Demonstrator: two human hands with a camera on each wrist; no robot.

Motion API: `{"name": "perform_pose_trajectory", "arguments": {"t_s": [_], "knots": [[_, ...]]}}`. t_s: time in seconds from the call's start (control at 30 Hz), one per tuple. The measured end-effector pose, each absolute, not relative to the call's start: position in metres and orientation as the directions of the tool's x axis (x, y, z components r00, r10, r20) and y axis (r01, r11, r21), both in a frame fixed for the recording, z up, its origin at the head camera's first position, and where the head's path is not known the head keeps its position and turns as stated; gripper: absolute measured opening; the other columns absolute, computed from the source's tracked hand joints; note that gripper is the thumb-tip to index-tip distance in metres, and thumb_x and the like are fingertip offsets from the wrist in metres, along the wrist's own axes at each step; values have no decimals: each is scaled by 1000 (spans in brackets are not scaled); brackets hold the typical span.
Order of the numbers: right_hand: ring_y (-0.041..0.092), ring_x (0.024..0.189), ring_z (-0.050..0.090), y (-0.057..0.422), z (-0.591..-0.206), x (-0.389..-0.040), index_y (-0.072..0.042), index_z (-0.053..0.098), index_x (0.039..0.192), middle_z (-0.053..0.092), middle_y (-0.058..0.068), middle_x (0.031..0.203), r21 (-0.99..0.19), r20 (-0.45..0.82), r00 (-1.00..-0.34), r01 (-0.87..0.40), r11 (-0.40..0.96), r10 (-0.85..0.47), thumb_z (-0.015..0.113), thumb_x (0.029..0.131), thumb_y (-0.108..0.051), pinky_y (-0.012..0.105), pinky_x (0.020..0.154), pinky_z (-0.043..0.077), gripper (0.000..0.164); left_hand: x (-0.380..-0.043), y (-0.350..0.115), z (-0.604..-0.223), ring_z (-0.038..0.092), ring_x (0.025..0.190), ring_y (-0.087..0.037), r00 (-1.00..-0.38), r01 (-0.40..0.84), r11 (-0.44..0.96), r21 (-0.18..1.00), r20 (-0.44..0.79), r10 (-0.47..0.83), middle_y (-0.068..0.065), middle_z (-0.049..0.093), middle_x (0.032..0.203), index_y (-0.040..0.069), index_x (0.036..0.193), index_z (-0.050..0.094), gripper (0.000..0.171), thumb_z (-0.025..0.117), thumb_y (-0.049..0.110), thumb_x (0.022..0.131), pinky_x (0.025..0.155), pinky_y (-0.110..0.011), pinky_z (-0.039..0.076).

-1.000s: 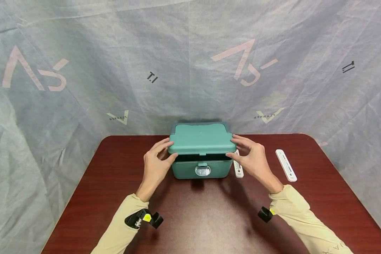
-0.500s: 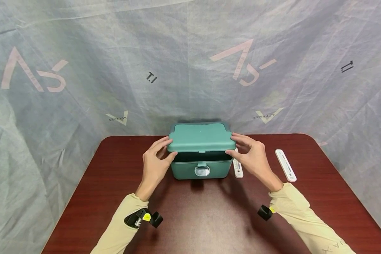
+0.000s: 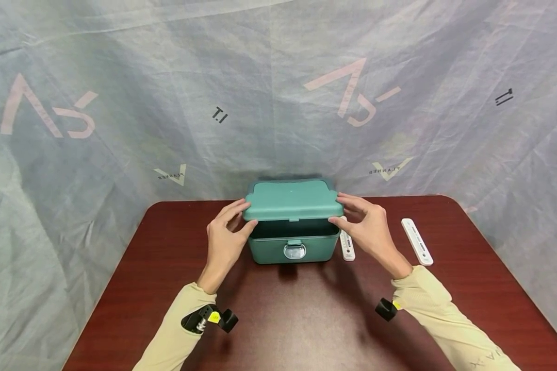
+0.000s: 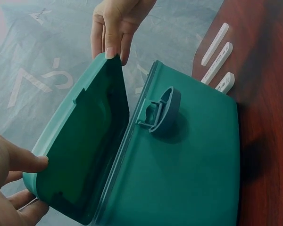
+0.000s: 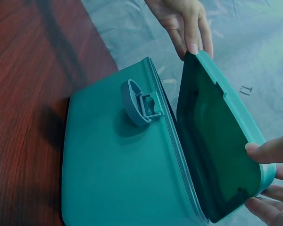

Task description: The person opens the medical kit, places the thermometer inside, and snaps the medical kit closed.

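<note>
- Box (image 3: 265, 252), green: upright on the desk (image 3: 167, 257), near its far edge and between the hands; latch (image 3: 294, 251) toward the person.
- Lid (image 3: 293, 198), partly raised: gap above the box wider than one second ago.
- Left hand (image 3: 224, 239): thumb and fingers pinching the lid's left front corner.
- Right hand (image 3: 372, 232): pinching the right front corner; both grips unchanged.
- White strips (image 3: 417, 242): right of the box; printing too small to read.
- Cloth backdrop (image 3: 260, 67): black "T.I" twice; mirror-reversed "PLANNER" across pale yellow V marks; large pink lettering.
</note>
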State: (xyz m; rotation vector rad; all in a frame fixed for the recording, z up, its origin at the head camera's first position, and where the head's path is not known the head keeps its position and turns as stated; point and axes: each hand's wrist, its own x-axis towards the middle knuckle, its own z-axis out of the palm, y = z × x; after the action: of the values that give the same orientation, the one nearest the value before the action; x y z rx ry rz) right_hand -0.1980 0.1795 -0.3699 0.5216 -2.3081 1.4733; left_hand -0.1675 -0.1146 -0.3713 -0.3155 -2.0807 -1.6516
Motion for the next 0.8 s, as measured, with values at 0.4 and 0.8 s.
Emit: {"name": "perform_pose_trajectory", "arguments": {"t_s": [0.4, 0.8], "knots": [[35, 102, 63, 168, -339, -180, 10, 63, 116, 60, 24, 121, -788, 484, -867, -492, 371, -120, 75, 76, 6, 22, 84, 51, 42, -157, -110, -351, 55, 114, -36, -851, 481, 245, 842, 515, -98, -29, 54, 124, -12, 115, 62, 37, 71, -8, 80, 96, -48, 44], [35, 102, 63, 167, -336, -181, 9, 62, 117, 60, 23, 121, -794, 491, -864, -495, 353, -108, 75, 77, 5, 43, 86, 51, 42, -160, -110, -348, 54, 115, -37, -840, 499, 241, 832, 533, -101, -29, 54, 124, -13, 116, 61, 37, 71, -7, 81, 97, -47, 44]]}}
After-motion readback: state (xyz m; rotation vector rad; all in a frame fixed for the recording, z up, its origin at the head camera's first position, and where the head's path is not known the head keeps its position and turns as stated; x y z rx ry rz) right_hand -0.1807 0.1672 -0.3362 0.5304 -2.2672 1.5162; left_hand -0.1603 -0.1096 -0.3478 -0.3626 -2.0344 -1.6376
